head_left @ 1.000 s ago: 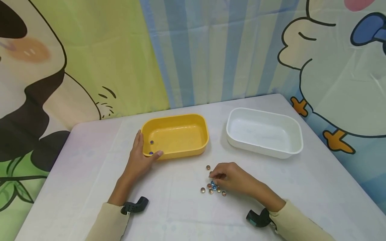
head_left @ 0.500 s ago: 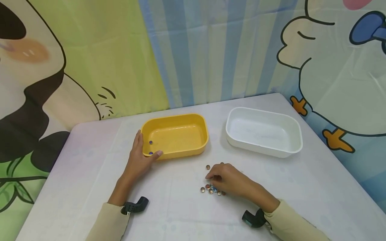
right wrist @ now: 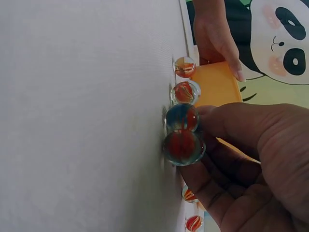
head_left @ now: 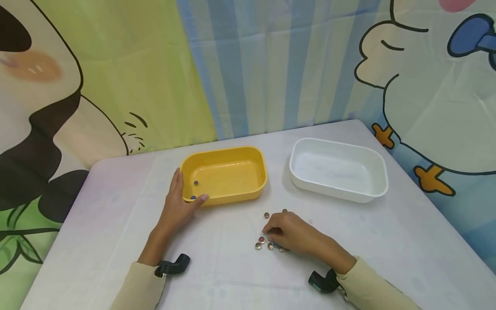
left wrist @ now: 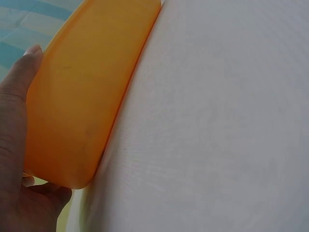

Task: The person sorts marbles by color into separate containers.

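Observation:
My left hand (head_left: 176,209) holds the yellow tray (head_left: 248,197) by its near left corner, with the thumb over the front rim and the fingers along the left wall. Two dark bluish marbles lie in that tray, a marble (head_left: 196,183) and another marble (head_left: 193,198) near the thumb. My right hand (head_left: 296,232) reaches down over a loose cluster of glass marbles on the table, fingers bent. In the right wrist view a blue and red marble (right wrist: 182,117) is by the thumb tip, and a red-streaked marble (right wrist: 183,147) overlaps the fingers. Whether anything is pinched is hidden.
A white tray (head_left: 377,196) stands at the right, beyond my right hand. Single brownish marbles lie around the cluster, such as a marble (head_left: 266,215) behind it and a marble (head_left: 258,246) to its left. A printed cloth (head_left: 267,64) hangs behind the white-covered table (head_left: 217,267).
My right hand has shifted slightly left over the cluster. A few brownish marbles there have rolled left, and the marbles in the yellow tray moved a little. My left hand stays in place.

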### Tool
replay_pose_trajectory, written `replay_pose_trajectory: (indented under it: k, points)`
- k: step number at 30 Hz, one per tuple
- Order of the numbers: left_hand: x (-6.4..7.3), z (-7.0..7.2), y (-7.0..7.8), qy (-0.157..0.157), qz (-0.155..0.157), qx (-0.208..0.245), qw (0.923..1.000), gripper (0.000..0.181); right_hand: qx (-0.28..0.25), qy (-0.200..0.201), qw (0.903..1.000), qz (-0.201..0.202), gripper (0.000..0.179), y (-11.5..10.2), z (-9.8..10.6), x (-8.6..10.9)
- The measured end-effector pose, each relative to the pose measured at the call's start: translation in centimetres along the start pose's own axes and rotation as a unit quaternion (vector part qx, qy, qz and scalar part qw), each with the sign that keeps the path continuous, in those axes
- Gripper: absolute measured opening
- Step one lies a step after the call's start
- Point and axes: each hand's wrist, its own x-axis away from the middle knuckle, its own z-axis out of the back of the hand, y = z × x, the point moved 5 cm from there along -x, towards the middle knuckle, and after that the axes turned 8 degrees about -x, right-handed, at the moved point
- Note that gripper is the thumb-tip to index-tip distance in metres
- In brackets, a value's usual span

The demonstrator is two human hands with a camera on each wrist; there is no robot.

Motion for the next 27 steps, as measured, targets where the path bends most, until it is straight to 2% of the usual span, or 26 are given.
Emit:
replay_pose_trajectory:
  k: [8,20,23,27]
  points:
    - [0.0,0.1,0.1,0.001,-0.003,0.000,1.0000,0.113,-0.023,0.005,0.9997,-0.006,0.013,0.0,0.8,0.0]
    - [0.0,0.2,0.1,-0.004,0.004,0.000,1.0000,0.114,-0.105,0.051,0.9925,0.036,0.013,0.0,3.0,-0.7]
    - [0.0,0.2,0.1,-0.003,0.003,0.000,1.0000,0.114,-0.137,0.054,0.9888,0.025,0.011,0.1,3.5,-1.2]
    - [0.0,0.2,0.2,-0.002,0.003,-0.001,1.0000,0.114,-0.152,0.070,0.9859,0.005,0.011,0.2,4.1,-1.9]
